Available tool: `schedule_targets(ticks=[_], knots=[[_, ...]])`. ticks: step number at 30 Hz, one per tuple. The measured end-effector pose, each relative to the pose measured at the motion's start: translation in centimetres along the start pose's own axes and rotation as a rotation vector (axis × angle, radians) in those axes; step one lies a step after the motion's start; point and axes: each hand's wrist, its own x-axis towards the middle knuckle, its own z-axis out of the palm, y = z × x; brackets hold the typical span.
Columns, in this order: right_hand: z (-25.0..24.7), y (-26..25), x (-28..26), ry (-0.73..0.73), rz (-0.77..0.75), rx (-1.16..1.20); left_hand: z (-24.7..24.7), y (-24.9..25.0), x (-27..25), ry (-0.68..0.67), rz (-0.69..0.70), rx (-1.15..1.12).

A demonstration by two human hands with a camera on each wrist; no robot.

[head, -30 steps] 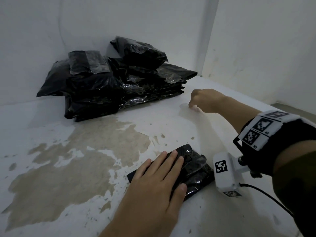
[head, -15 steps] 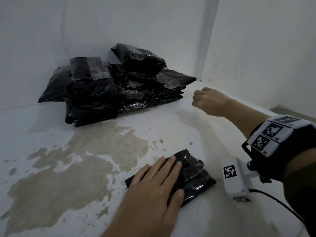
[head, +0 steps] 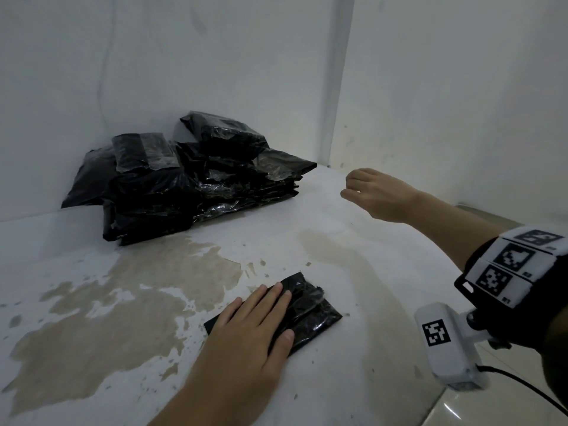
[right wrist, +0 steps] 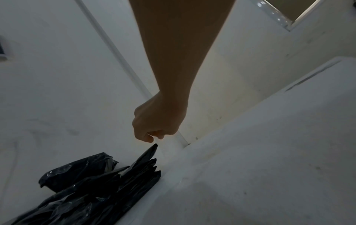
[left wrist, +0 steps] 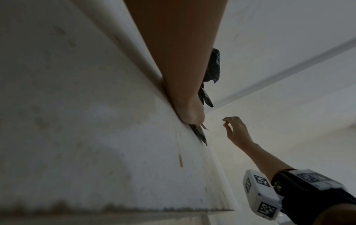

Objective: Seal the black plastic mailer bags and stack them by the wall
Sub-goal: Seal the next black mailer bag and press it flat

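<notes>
The left hand (head: 246,336) lies flat with straight fingers on a black bag (head: 302,315) and presses it down on the table (head: 353,379), near the front edge. It does not grip the bag. The right hand (head: 373,192) hangs in the air over the back of the table, near the corner where the walls meet. Its fingers are curled in, and it seems to hold nothing, though something small and thin could be hidden there. Just left of that hand, the pile of bags (head: 196,179) sits at the back of the table against the wall (head: 153,72). The pile looks bumpy and a bit crooked. The bag under the left hand is puffy and shiny, so it may slide or pop open if the hand lets go before it is shut well. One more bag tossed on top could make the pile slip over.
</notes>
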Motion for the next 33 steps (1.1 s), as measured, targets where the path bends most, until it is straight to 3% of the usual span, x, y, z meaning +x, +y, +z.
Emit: schedule_targets(ticks=[11, 16, 19, 28, 33], knots=[[-4.6, -0.1, -1.3, -0.036, 0.271, 0.303, -0.6, 0.2, -0.3, 0.032, 0.045, -0.08], [-8.0, 1.3, -1.3, 0.151, 0.418, 0.406, -0.7, 0.3, -0.3, 0.019, 0.061, -0.052], [-11.1, 0.9, -0.6, 0.193, 0.488, 0.5, -0.5, 0.2, -0.3, 0.0, 0.079, -0.004], [-17.2, -3.4, 1.1, 0.295, 0.912, 1.147, -1.9, 1.9, -0.3, -0.043, 0.051, 0.232], [-18.7, -4.2, 2.0, 0.254, 0.979, 1.369, -2.1, 3.3, -1.0, 0.098, -0.057, 0.199]])
